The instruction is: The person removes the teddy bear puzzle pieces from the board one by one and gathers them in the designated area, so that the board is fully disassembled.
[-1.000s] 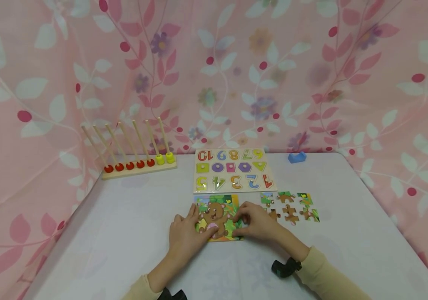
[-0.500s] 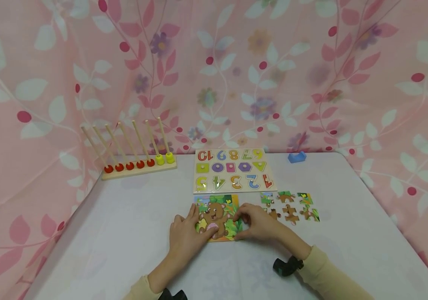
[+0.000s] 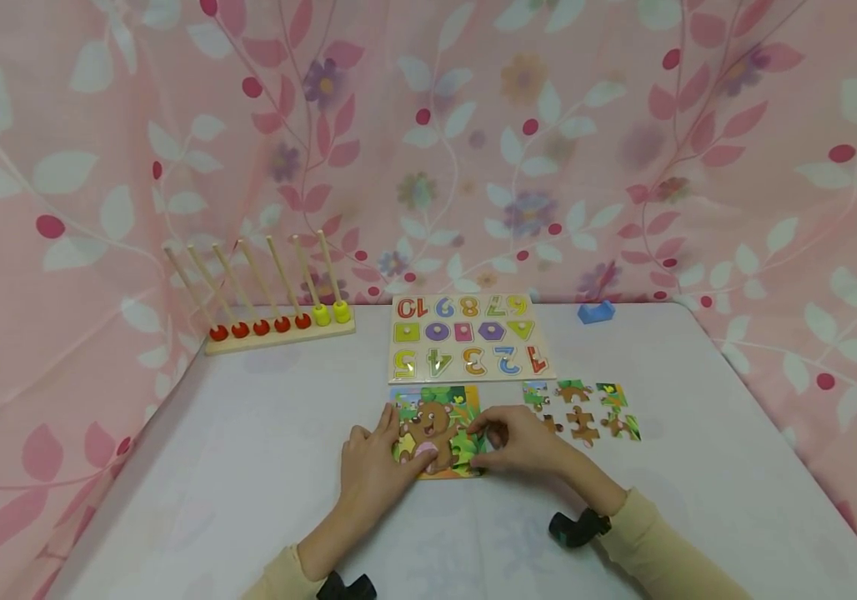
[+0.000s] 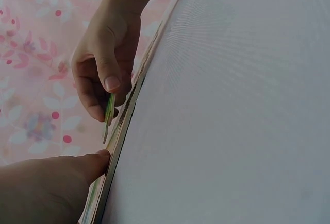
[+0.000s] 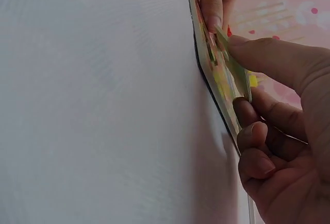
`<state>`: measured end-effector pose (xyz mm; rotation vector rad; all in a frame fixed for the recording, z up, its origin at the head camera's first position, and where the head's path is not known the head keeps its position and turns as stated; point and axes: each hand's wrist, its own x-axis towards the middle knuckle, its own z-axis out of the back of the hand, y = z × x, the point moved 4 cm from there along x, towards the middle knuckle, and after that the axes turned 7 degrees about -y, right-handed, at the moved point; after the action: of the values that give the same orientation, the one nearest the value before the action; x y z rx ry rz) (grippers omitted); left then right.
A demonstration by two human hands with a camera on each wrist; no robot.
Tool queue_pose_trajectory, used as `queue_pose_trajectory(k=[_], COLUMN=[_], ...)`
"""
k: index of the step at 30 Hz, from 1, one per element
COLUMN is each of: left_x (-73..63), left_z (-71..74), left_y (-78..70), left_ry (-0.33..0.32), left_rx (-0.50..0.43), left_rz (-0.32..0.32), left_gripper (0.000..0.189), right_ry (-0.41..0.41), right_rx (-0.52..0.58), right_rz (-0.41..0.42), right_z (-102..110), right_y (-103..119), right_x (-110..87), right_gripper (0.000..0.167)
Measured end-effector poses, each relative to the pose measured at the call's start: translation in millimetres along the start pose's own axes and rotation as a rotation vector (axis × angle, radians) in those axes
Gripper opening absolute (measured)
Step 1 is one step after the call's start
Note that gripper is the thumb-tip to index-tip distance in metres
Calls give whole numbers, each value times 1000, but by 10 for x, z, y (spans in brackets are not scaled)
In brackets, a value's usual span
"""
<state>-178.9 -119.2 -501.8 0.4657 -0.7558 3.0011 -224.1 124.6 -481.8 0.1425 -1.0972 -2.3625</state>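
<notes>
A bear jigsaw puzzle [image 3: 432, 423] lies on the white table in front of the person. The left hand [image 3: 378, 468] rests on its left side, fingers along the left edge, thumb pressing the face near the bottom. The right hand [image 3: 524, 440] is at the puzzle's right side and pinches a thin green puzzle piece [image 5: 240, 75] between thumb and fingers. In the right wrist view this piece is tilted up from the puzzle's surface. The left wrist view shows the same puzzle piece [image 4: 109, 112] edge-on, just beyond the left thumb [image 4: 95, 163].
Several loose puzzle pieces [image 3: 583, 425] lie right of the puzzle, one partly hidden behind the right hand. Behind it lies a wooden number board [image 3: 466, 350]. A bead rack [image 3: 282, 329] with upright rods stands back left, and a blue block [image 3: 596, 312] back right.
The right hand has shifted slightly at the puzzle's right side, with the puzzle piece still pinched. The left hand holds its place. The head view has tilted a little.
</notes>
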Motion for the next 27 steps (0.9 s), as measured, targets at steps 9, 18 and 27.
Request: queue_pose_trajectory(k=[9,18,27], left_x=[-9,-11,-13], left_z=[-1,10,-18], left_y=[-17,-28,-20], left_ry=[-9,-3,5], left_rx=[4,-12,-12], left_rz=[-21,-6,-12], left_gripper=[100,99,98], right_ry=[-90,-199,-350], right_rx=[18,29,-118], right_rz=[14,-48,-159], right_z=[250,788,1270], right_y=[-56,-332,-674], right_x=[-156,-699,-1380], right_gripper=[34,35,32])
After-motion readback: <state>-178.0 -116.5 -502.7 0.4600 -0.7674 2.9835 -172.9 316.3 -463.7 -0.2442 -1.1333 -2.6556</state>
